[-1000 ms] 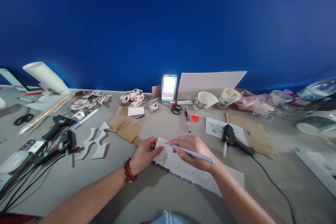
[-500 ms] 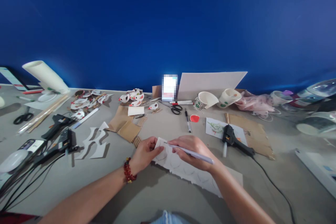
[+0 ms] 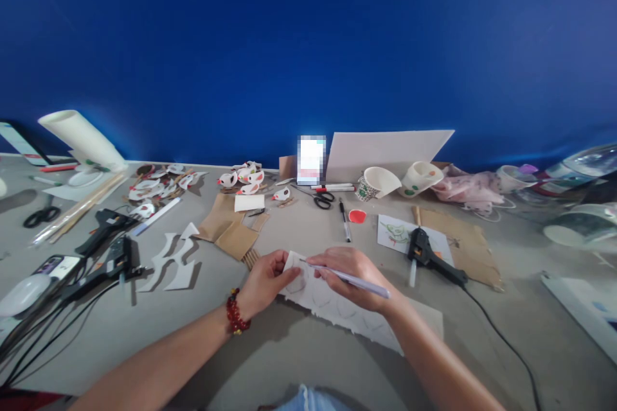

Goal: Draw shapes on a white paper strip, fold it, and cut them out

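A long white paper strip [image 3: 344,311] with curved pencil-like outlines and a ragged lower edge lies in front of me. My left hand [image 3: 267,282], with a red bead bracelet at the wrist, pinches the strip's left end between thumb and fingers. In my right hand [image 3: 351,276] is a slim pale purple pen [image 3: 361,283], its tip on the paper near that same end. The strip passes under my right hand and forearm.
Hot glue guns [image 3: 421,247] lie right and left with trailing cables. Wavy white cutouts [image 3: 180,263], brown cardboard [image 3: 236,239], small paper birds [image 3: 249,176], black scissors [image 3: 324,200], a black pen [image 3: 344,220], paper cups [image 3: 419,180] and a lit phone [image 3: 311,160] stand or lie around.
The right hand and pen have shifted very slightly left. The strip's right end sits a little further left and higher. The left hand keeps its hold.
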The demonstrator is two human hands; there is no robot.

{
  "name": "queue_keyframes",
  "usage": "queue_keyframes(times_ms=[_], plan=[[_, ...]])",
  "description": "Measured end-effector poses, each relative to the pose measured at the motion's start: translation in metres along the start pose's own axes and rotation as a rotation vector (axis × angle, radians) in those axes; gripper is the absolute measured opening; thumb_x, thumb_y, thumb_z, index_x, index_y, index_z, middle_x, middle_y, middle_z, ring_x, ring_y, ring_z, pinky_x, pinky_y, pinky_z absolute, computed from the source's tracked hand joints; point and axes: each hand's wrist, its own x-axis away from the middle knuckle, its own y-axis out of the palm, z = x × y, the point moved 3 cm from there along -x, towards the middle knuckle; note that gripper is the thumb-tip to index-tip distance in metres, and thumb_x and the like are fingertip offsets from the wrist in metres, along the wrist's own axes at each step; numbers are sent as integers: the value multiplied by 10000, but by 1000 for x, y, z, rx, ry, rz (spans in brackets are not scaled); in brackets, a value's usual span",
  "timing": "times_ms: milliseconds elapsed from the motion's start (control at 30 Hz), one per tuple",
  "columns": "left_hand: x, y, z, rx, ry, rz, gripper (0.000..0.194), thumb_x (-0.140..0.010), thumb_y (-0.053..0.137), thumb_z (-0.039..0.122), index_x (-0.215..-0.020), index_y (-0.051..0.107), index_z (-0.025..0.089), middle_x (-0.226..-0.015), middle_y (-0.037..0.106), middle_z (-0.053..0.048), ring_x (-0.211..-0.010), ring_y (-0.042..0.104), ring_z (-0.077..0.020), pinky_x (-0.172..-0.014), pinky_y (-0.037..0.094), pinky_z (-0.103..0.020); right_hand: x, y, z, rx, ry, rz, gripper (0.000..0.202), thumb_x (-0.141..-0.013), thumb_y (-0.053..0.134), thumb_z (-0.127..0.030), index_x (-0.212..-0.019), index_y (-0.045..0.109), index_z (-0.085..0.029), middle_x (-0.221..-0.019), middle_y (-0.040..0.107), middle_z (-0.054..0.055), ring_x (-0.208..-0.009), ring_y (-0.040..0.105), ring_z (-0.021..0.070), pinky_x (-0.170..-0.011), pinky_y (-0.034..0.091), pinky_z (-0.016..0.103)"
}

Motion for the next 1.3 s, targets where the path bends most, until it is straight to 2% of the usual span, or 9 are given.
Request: queue_keyframes(times_ms=[333,633,733,900,1000,1100,1300], plan=[[2,1,-1,-26,13,-30,372,-768,716,492,-848,630,138,-725,666,-24,-640,603,-146,-589,458,-232,1,4,4,12,-59,-40,328,-1026,355,-304,-1163,621,-169,-919,711,106,-843,645,192,-749,477,297],[3,2,1,-79,33,-46,343,-792,699,465,-842,622,135,-706,649,-17,-615,575,-131,-561,427,-216,-2,12,2,86,-18,-31,333,-1020,350,-311,-1082,646,-174,-893,717,92,-819,655,185,-719,480,279],[2,2,0,-66,22,-35,347,-784,706,466,-846,624,135,-718,660,-24,-619,583,-134,-573,441,-222,-2,8,-1,112,-39,9,316,-1006,357,-289,-1062,644,-170,-869,721,96,-803,660,186,-713,491,284],[-2,-2,-2,6,29,26,383,-755,728,487,-851,620,132,-754,686,-42,-642,608,-147,-593,461,-233,1,-10,-10,70,-56,138,282,-968,374,-230,-1063,632,-171,-829,724,82,-691,646,172,-654,502,286],[-3,-4,-3,45,40,68,389,-751,734,482,-867,613,131,-767,687,-40,-646,609,-145,-596,466,-232,1,-14,-11,47,-42,193,282,-964,378,-233,-1076,629,-172,-835,724,84,-769,675,185,-710,528,295],[-3,-5,-3,68,50,97,383,-749,740,469,-872,608,132,-763,676,-29,-636,593,-131,-590,460,-221,1,-8,-9,38,-41,201,269,-964,403,-241,-1096,628,-174,-888,733,92,-843,691,193,-769,544,308],[-2,-3,0,88,27,85,386,-737,756,462,-878,608,135,-776,679,-30,-649,599,-134,-607,482,-234,0,3,-3,53,-34,193,266,-955,426,-234,-1128,621,-181,-965,741,100,-924,692,210,-820,555,334]])
